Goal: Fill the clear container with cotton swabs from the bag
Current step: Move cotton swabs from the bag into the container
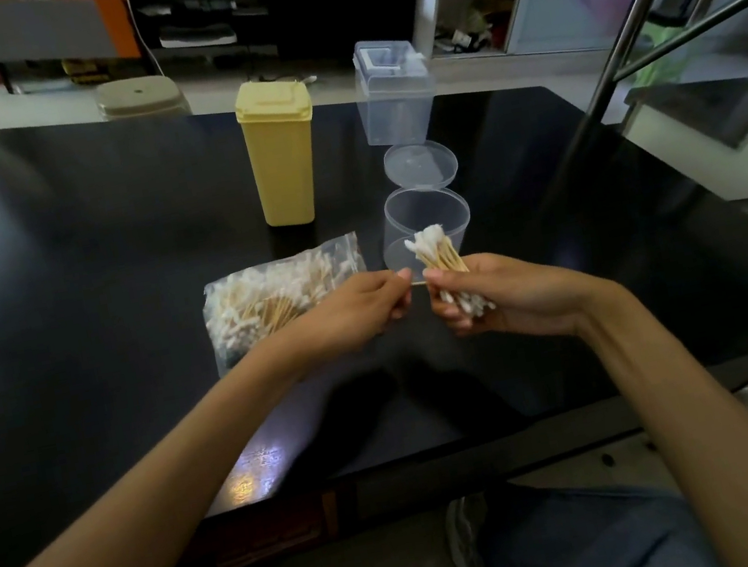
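Wooden-stemmed swabs [438, 256] look light, stiff and apt to scatter, so they are best gripped mid-stem as a bundle: the bag [282, 297] lies left of centre on the tabletop [64, 297], the left hand [362, 313] pinches one stem and the right hand [490, 300] clasps a bunch at centre frame. Just behind the bunch stands the open clear container [424, 224], its lid [420, 165] beyond; a yellow box [280, 150] upper centre and a clear box [393, 90] to its right stand well back, blocking nothing.
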`<state>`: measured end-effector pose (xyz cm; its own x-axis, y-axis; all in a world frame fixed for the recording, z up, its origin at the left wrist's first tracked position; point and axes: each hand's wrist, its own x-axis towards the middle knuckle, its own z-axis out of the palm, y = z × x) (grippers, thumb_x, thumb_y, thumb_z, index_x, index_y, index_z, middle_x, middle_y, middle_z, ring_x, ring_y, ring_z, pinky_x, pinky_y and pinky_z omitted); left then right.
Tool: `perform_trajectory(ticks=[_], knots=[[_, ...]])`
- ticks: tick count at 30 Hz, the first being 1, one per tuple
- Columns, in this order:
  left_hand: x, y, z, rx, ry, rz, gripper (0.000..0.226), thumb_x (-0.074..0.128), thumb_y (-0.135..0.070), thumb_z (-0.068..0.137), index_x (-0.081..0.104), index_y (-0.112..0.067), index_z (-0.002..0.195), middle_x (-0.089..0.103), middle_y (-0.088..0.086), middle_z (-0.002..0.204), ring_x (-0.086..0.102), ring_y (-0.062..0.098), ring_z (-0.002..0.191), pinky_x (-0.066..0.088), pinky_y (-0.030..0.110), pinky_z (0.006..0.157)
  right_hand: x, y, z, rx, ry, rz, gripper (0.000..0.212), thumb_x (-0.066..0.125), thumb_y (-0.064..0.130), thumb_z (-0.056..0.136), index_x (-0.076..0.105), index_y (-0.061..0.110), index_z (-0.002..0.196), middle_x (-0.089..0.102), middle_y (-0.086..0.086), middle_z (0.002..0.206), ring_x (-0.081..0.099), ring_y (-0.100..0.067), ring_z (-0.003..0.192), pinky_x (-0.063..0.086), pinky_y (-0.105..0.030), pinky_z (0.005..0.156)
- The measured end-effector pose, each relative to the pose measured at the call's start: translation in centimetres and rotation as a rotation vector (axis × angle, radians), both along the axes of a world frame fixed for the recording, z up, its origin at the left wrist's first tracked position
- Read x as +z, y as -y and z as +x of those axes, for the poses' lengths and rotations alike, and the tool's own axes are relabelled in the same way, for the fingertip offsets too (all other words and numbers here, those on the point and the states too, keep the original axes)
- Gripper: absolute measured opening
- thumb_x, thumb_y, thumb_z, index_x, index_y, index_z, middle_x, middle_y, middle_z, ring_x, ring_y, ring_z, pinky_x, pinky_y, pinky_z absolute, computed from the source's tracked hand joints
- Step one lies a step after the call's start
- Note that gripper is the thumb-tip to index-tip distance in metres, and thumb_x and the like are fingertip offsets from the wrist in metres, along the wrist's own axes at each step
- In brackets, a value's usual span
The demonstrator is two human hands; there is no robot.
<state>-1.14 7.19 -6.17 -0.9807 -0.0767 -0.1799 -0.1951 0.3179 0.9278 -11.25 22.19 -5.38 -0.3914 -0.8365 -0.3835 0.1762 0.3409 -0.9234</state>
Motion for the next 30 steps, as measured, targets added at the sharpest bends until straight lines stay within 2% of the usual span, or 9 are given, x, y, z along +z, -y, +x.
perform_trajectory(ticks=[3, 8, 10, 12, 15, 17, 19, 25, 30], knots=[[-0.4, 0.2, -0.3, 0.025, -0.052, -0.059, 0.036, 0.035, -0.028, 0.101, 0.044, -0.017, 0.068, 0.039, -0.004, 0.060, 0.036, -0.002, 0.040, 0.027, 0.007, 0.040, -0.1, 0.1, 0.0, 0.037, -0.034, 0.027, 0.018, 0.049, 0.030, 0.094, 0.050, 0.014, 0.087, 0.050, 0.001, 0.069, 0.048, -0.006, 0.060, 0.044, -0.018, 0.062], [-1.5, 1.0, -0.7, 0.036, -0.150, -0.232, 0.037, 0.042, -0.029, 0.099, 0.050, -0.019, 0.064, 0.047, -0.003, 0.060, 0.041, 0.009, 0.057, 0.035, 0.028, 0.061, -0.1, 0.2, 0.2, 0.128, -0.083, 0.123, 0.013, 0.050, 0.026, 0.095, 0.056, 0.016, 0.089, 0.058, 0.003, 0.072, 0.055, -0.006, 0.064, 0.048, -0.021, 0.067], [-1.6, 1.0, -0.8, 0.026, -0.128, -0.237, 0.038, 0.040, -0.028, 0.100, 0.049, -0.019, 0.064, 0.048, -0.004, 0.060, 0.042, 0.008, 0.057, 0.036, 0.029, 0.065, -0.1, 0.3, 0.4, 0.145, -0.097, 0.128, 0.013, 0.048, 0.024, 0.096, 0.056, 0.016, 0.089, 0.057, 0.004, 0.071, 0.053, -0.006, 0.063, 0.047, -0.020, 0.063], [-1.2, 0.7, -0.7, 0.044, -0.050, -0.180, 0.040, 0.032, -0.029, 0.100, 0.046, -0.018, 0.064, 0.048, -0.004, 0.061, 0.041, 0.009, 0.054, 0.039, 0.021, 0.060, 0.0, 0.4, 0.5, 0.153, -0.109, 0.138, 0.013, 0.048, 0.023, 0.096, 0.056, 0.017, 0.088, 0.055, 0.004, 0.069, 0.051, -0.005, 0.061, 0.045, -0.018, 0.059], [-0.1, 0.3, -0.6, 0.151, 0.053, -0.065, 0.048, 0.021, -0.041, 0.100, 0.044, -0.014, 0.068, 0.049, 0.000, 0.061, 0.040, 0.004, 0.038, 0.031, 0.011, 0.035, 0.3, 0.4, 0.6, 0.198, -0.086, 0.143, 0.013, 0.048, 0.020, 0.097, 0.055, 0.017, 0.086, 0.054, 0.005, 0.069, 0.049, -0.005, 0.060, 0.044, -0.017, 0.057], [0.4, 0.3, -0.6, 0.153, 0.054, -0.075, 0.063, 0.019, -0.062, 0.094, 0.049, -0.011, 0.073, 0.050, 0.002, 0.058, 0.040, 0.004, 0.034, 0.032, 0.017, 0.039, 0.5, 0.5, 0.8, 0.258, -0.087, 0.152, 0.013, 0.047, 0.019, 0.097, 0.054, 0.014, 0.088, 0.054, 0.005, 0.069, 0.049, -0.004, 0.060, 0.044, -0.016, 0.058], [0.3, 0.4, -0.6, 0.097, 0.043, -0.175, 0.074, 0.023, -0.071, 0.087, 0.056, -0.006, 0.074, 0.052, 0.003, 0.057, 0.045, 0.008, 0.041, 0.035, 0.024, 0.049, 0.6, 0.8, 1.3, 0.308, -0.114, 0.166, 0.013, 0.045, 0.017, 0.098, 0.052, 0.011, 0.089, 0.052, 0.003, 0.069, 0.048, -0.004, 0.059, 0.043, -0.014, 0.057], [-1.3, 0.5, -0.5, 0.119, -0.028, -0.442, 0.039, 0.047, -0.049, 0.092, 0.058, -0.016, 0.076, 0.057, -0.003, 0.069, 0.058, 0.019, 0.076, 0.040, 0.030, 0.069, 0.8, 1.9, 1.7, 0.332, -0.165, 0.247, 0.016, 0.047, 0.019, 0.096, 0.053, 0.006, 0.090, 0.051, -0.001, 0.072, 0.048, -0.004, 0.058, 0.042, -0.013, 0.054], [-1.5, 0.5, -0.7, 0.196, -0.108, -0.322, 0.031, 0.051, -0.036, 0.094, 0.052, -0.022, 0.066, 0.053, -0.007, 0.061, 0.050, 0.009, 0.061, 0.035, 0.028, 0.063, 1.1, 2.0, 1.3, 0.258, -0.191, 0.304, 0.017, 0.058, 0.027, 0.090, 0.059, 0.011, 0.084, 0.056, 0.001, 0.069, 0.051, -0.003, 0.057, 0.043, -0.016, 0.059]])
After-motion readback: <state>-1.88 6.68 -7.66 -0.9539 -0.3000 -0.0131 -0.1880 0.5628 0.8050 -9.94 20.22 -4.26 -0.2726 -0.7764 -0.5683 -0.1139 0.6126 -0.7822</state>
